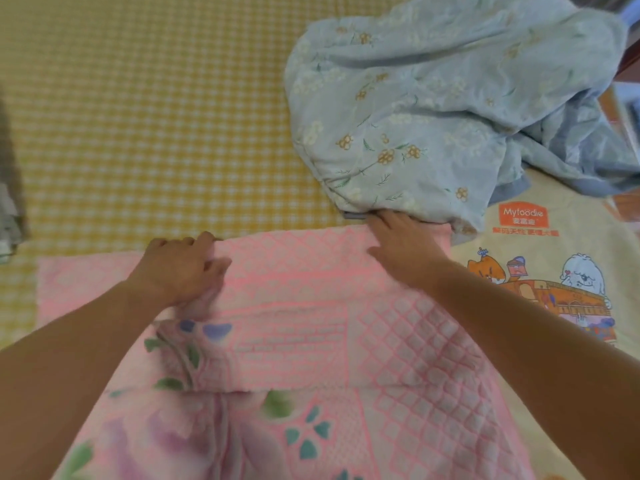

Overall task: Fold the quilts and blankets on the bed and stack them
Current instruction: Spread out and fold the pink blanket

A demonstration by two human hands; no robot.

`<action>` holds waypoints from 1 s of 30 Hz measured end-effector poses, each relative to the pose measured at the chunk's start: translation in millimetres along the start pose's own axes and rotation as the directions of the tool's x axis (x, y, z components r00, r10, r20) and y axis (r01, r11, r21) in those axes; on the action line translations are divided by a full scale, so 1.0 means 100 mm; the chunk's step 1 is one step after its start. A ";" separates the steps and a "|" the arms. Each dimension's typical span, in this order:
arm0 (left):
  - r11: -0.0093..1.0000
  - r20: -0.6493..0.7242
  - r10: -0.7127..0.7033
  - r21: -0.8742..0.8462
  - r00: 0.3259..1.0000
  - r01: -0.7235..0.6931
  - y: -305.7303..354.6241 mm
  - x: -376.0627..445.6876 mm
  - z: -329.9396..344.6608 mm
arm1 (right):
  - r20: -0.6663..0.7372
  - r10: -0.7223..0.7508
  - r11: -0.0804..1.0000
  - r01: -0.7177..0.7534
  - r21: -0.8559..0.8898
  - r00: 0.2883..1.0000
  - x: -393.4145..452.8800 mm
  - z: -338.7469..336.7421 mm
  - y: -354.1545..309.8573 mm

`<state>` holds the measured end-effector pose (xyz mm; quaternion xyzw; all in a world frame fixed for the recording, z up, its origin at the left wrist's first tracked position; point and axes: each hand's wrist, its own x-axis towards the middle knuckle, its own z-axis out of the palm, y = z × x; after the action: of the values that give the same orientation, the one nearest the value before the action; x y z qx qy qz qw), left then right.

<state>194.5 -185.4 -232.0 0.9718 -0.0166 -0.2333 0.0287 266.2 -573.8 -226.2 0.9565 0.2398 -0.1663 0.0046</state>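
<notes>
Currently both hands lie on the pink blanket (311, 306), which is spread near centre on the bed and partly folded, with a folded layer's edge crossing it nearer the camera. Left hand (180, 268): fingers curled over the far edge of the blanket at its left part, thumb on top of the fabric; it grips that edge. Right hand (401, 244): fingers extended and flat, pressing on the far right corner of the blanket, fingertips reaching the near hem of the blue floral quilt (433, 98). That quilt is unfolded, a crumpled heap at far right, touching the pink blanket's far right corner. Beneath and right of both, a cream blanket (554, 258) with cartoon animals and an orange logo lies flat. The yellow checked sheet (138, 116) covers the bed at left and far. Grey-green fabric (8, 202) shows at the left edge; blurred, cannot identify.
</notes>
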 end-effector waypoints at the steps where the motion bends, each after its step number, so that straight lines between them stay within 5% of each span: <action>1: 0.999 0.105 0.042 -0.026 0.994 -0.039 -0.04 -0.05 -0.08 | 0.053 0.057 0.998 -0.058 0.009 0.997 0.08 -0.05 0.04; 7: 0.848 -0.026 0.529 0.043 0.848 -0.528 -0.14 -0.86 -0.07 | 0.227 -0.083 0.994 0.096 -0.048 0.970 -0.16 -0.23 -0.15; 11: 0.930 0.039 0.363 0.043 0.931 -0.364 -0.06 -1.16 0.01 | 0.451 -0.016 0.995 0.057 -0.077 0.892 -0.64 -0.42 -0.16; 13: 0.953 0.163 0.291 0.041 0.943 -0.301 0.04 -1.14 0.01 | 0.645 0.055 0.957 -0.225 0.184 0.762 -0.71 -0.65 -0.07; 14: 0.953 0.211 0.274 0.071 0.938 -0.294 0.08 -1.11 0.02 | 0.677 0.147 0.798 -0.491 0.350 0.722 -0.68 -0.73 -0.01; 16: 0.956 0.244 0.240 0.111 0.940 -0.273 0.14 -1.04 0.03 | 0.590 0.508 0.236 -0.760 0.605 0.627 -0.53 -0.77 0.20; 18: 0.957 0.244 0.213 0.142 0.946 -0.252 0.15 -0.96 0.11 | 0.498 0.738 -0.078 -0.675 0.733 0.456 -0.35 -0.74 0.41; 20: 0.962 0.237 0.189 0.149 0.953 -0.228 0.16 -0.95 0.16 | 0.613 0.683 -0.327 -0.584 0.743 0.397 -0.09 -0.69 0.53; 24: 0.975 0.168 0.172 0.111 0.971 -0.192 0.16 -1.00 0.17 | 0.552 0.532 -0.427 -0.359 0.830 0.643 0.63 -1.18 0.35; 27: 0.982 0.162 0.145 0.100 0.976 -0.163 0.17 -1.01 0.13 | 0.281 0.331 -0.576 -0.043 0.816 0.901 0.97 -1.81 0.15; 28: 0.984 0.168 0.138 0.093 0.976 -0.155 0.18 -1.02 0.13 | 0.208 0.288 -0.519 -0.030 0.854 0.935 0.95 -1.89 0.10; 29: 0.985 0.165 0.137 0.083 0.977 -0.152 0.18 -1.02 0.14 | 0.186 0.249 -0.298 -0.108 0.948 0.950 0.82 -1.90 0.04; 30: 0.986 0.166 0.136 0.077 0.977 -0.150 0.18 -1.02 0.13 | 0.179 0.209 0.051 -0.194 0.980 0.961 0.65 -1.82 0.02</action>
<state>97.0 -199.8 -196.3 0.9466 -0.0992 -0.3068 0.0006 378.1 -530.1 -75.4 0.7306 -0.0711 -0.2764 -0.6203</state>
